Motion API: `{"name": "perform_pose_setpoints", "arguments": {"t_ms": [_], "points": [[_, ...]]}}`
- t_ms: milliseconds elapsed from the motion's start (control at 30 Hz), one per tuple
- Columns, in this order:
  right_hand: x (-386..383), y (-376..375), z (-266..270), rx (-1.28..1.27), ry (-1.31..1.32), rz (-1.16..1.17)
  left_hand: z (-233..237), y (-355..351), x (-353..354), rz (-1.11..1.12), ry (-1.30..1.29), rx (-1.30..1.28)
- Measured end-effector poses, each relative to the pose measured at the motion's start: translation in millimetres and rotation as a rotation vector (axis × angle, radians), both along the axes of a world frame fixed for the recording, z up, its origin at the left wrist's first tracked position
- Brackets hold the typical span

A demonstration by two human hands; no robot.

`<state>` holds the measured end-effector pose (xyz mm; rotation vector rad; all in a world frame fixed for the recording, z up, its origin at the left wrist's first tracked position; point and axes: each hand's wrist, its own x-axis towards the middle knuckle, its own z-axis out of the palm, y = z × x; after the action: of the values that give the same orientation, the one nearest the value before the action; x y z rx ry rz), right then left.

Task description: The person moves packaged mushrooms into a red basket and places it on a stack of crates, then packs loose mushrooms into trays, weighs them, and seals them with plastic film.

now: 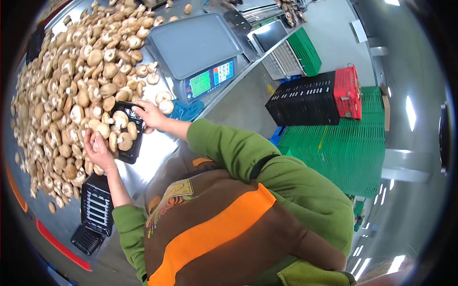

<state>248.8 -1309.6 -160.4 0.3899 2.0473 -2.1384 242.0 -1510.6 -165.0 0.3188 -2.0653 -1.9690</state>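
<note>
Well, the black tray (135,151): on the counter (155,159), just on the wearer's side of the scale (195,45), between the two hands, holding several mushrooms.
Right hand (151,116): on the tray's scale-side edge, partly closed, thumb over the rim.
Left hand (99,151): across the tray, farther from the scale, fingers loosely curled and raised beside mushrooms; I can't tell whether it grips one.
Mushroom pile (62,105): heaped left of the scale, reaching close to the tray and left hand.
Blue cloth (183,110): crumpled beside the scale's near corner.
Open black container (97,205): well apart from the scale, below the left hand.
Crates (305,100): right of the scale, off the counter, black, red and green.
</note>
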Motion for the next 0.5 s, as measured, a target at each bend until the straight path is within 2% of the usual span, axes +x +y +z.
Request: {"name": "perform_pose_setpoints", "arguments": {"t_ms": [33, 67, 133, 167, 200, 267, 333, 400, 500], "points": [[-14.4, -0.2, -48.1, 0.004, 0.077, -0.027, -19.2, -8.7, -11.7, -0.046, -0.091, -0.041], [-20.6, -0.3, -52.5, -0.052, 0.043, 0.006, -7.7, 1.3, -17.1, -0.032, -0.053, -0.006], [-25.7, 13.1, -25.9, -0.2, -0.109, 0.075, 14.1, 10.5, -22.4, -0.048, -0.097, 0.049], [-25.6, 21.6, -7.8, -0.194, -0.17, 0.068, 17.6, 13.3, -26.4, -0.041, -0.153, 0.114], [-28.0, 28.5, -6.7, -0.237, -0.168, 0.07, 20.9, 18.2, -30.6, -0.063, -0.226, 0.28], [-30.1, 50.1, 5.7, -0.142, -0.188, 0.1, 43.3, 28.2, -36.0, -0.266, -0.255, 0.225], [-36.4, 74.1, 8.7, -0.304, -0.125, 0.065, 72.5, 47.8, -50.0, -0.348, -0.279, 0.201], [-44.9, 106.1, 29.1, -0.387, -0.081, 0.0, 92.0, 78.4, -66.6, -0.423, -0.273, 0.192], [-55.0, 149.5, 57.4, -0.261, -0.122, -0.028, 116.5, 145.8, -90.5, -0.433, -0.207, 0.267]]}}
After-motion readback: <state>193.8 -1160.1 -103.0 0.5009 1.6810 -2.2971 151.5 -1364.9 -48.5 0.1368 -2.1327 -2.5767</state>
